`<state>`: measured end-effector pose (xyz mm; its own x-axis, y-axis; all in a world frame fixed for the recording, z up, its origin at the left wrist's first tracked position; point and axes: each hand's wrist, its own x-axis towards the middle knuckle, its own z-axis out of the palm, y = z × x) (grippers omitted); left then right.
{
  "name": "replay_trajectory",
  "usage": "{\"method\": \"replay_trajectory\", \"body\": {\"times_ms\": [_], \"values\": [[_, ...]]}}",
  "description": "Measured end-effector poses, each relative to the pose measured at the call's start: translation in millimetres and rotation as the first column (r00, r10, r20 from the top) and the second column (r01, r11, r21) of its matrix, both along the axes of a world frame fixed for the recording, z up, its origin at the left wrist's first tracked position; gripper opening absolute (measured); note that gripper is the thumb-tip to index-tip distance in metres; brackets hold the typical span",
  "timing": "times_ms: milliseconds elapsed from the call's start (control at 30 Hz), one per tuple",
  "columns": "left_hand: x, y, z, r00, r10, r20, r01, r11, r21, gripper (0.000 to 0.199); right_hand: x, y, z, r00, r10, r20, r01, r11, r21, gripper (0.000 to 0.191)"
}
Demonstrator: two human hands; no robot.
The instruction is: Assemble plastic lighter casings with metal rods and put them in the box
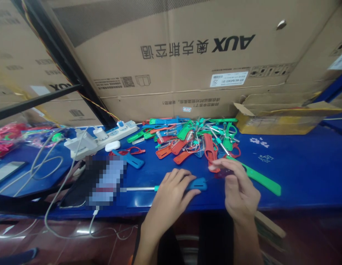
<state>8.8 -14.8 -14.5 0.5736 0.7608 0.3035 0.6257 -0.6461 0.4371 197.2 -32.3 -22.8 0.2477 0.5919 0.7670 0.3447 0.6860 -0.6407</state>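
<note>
Left hand low over the front of the blue counter, palm down. Its fingers are clamped on a blue flat plastic handle with a slot near its end, thumb on the near edge, forefinger on the far one. Handle lies crosswise at the counter's front, slotted end to the right. On the other side of the hand, a teal plastic collar and a thin silvery metal rod run left, in line with the handle.

Right hand raised at the counter's front edge, fingers bent, thumb and forefinger tips apart. Forefinger tip overlaps the lower end of a red-orange plastic piece with an opening; cannot tell whether it touches. A dark reddish patch by these fingers is too blurred to name. Just right of the hand, a long bright-green flat plastic handle lies slantwise.

Beyond both hands, a loose heap of red, green and blue plastic parts with metal rods. Left of it, a white multi-socket power strip with plugs, and a small white rounded case. Behind, a large brown cardboard carton with upside-down AUX lettering; at right, an open yellow-brown cardboard box.
</note>
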Motion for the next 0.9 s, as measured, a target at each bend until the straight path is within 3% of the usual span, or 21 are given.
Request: {"method": "replay_trajectory", "body": {"times_ms": [100,200,367,533,700,900], "values": [[-0.1,-0.4,0.4,1.000,-0.003,-0.005,0.003,1.000,-0.004,0.027,-2.1,-0.8,-0.7,0.998,0.022,-0.063,-0.025,0.998,-0.050,0.039],[-0.1,-0.4,1.1,1.000,-0.010,-0.010,0.010,1.000,0.001,0.028,-3.7,2.7,-1.1,0.993,0.065,-0.101,-0.062,0.997,0.036,0.045],[0.0,0.6,0.3,1.000,-0.006,-0.016,0.006,1.000,0.022,0.029,-7.8,5.0,0.8,0.999,-0.003,-0.048,0.004,1.000,0.020,0.035],[-0.4,1.0,-0.9,1.000,-0.007,-0.011,0.007,1.000,0.018,0.029,-9.0,2.0,5.9,0.996,-0.085,-0.009,0.085,0.996,-0.010,0.036],[-0.3,1.3,0.2,1.000,-0.007,-0.014,0.007,1.000,0.000,0.029,-4.4,1.8,14.0,0.998,-0.055,-0.029,0.054,0.998,-0.021,0.031],[0.5,1.8,0.9,1.000,-0.008,-0.018,0.008,1.000,0.000,0.029,1.7,1.5,27.2,0.984,-0.053,0.171,0.066,0.995,-0.070,0.034]]}}
